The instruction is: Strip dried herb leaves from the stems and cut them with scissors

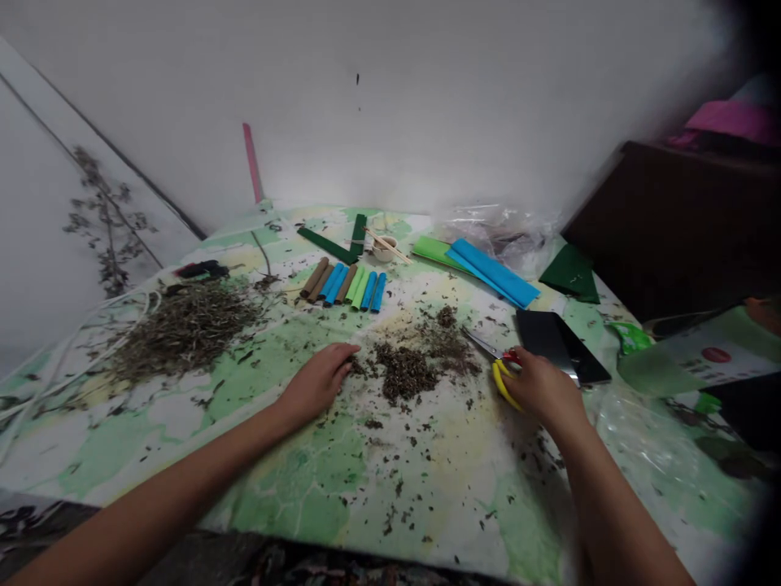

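Observation:
My right hand [545, 392] is closed around the yellow-and-red handles of a pair of scissors [503, 381]. Their metal blades point left and away, close to some finely cut dried leaves [448, 346]. My left hand [320, 381] rests on the table with its index finger stretched out and nothing visibly held. Just to its right lies a small dark pile of chopped dried leaves [407, 373], between my two hands. Beyond the piles, several brown, blue and green rolled tubes [345, 285] stand in a row.
Dried stems [189, 325] are heaped at the left. A small cup [384, 249] with sticks stands behind the tubes, near folded blue sheets [494, 273]. A dark phone-like slab [558, 346] and clear plastic [647, 431] lie right. Leaf bits litter the patterned tablecloth [293, 488].

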The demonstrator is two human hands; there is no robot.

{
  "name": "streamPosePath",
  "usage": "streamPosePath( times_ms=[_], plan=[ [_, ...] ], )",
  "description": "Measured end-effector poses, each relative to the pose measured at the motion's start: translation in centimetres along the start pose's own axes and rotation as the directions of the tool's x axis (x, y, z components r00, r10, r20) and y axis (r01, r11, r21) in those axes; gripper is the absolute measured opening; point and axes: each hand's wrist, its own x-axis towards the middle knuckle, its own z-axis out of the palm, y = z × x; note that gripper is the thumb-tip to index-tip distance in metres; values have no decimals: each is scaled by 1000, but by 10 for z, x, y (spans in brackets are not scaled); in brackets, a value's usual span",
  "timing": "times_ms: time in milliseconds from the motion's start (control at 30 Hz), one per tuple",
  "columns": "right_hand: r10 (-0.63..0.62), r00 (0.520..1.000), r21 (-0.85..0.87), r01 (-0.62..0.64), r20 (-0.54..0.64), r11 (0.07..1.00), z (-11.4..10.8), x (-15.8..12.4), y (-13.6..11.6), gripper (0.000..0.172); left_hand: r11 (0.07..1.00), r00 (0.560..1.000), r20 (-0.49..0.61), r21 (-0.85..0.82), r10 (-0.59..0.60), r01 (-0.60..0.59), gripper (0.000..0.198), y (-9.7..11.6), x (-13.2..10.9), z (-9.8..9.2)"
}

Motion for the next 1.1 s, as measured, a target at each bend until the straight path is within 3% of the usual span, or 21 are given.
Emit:
streamPosePath(
  times_ms=[100, 200, 267, 333, 467, 567, 667, 867, 1000, 1100],
  plan=[
    [-48, 998, 60, 46, 34, 997, 8, 10, 2, 42, 965, 991, -23, -231, -131, 123, 32, -7, 13, -12],
    [-94, 995, 90, 92, 18, 992, 13, 13, 3, 41, 831, 966, 32, -503, -256, 237, 35, -13, 20, -26],
    [-98, 995, 106, 98, 1, 990, 13, 9, -1, 40, 770, 958, 43, -585, -285, 255, 38, -16, 19, -33],
    [-83, 997, 120, 83, 0, 989, 12, 1, -8, 40, 798, 960, 47, -544, -277, 258, 41, -18, 14, -39],
    [-121, 992, 134, 125, -37, 983, 11, -14, -26, 40, 966, 986, 98, -209, -134, 152, 54, -18, -3, -41],
    [-167, 982, 116, 177, -92, 977, 12, -18, -32, 39, 997, 988, 148, -52, -46, 54, 41, -16, -11, -39],
    [-158, 982, 95, 167, -103, 981, 16, -16, -33, 42, 998, 989, 135, 10, -57, 56, 25, -13, -7, -40],
    [-163, 976, 65, 174, -143, 983, 24, -18, -31, 49, 1000, 999, 48, 5, -7, 7, 31, -12, 5, -44],
    [-169, 974, 58, 180, -154, 982, 26, -22, -32, 49, 995, 995, 40, 15, 93, -94, 41, -7, 3, -31],
    [-186, 960, 17, 194, -209, 981, 22, -25, -34, 40, 979, 976, 115, 59, 187, -195, 48, 0, 1, -18]
  ],
)
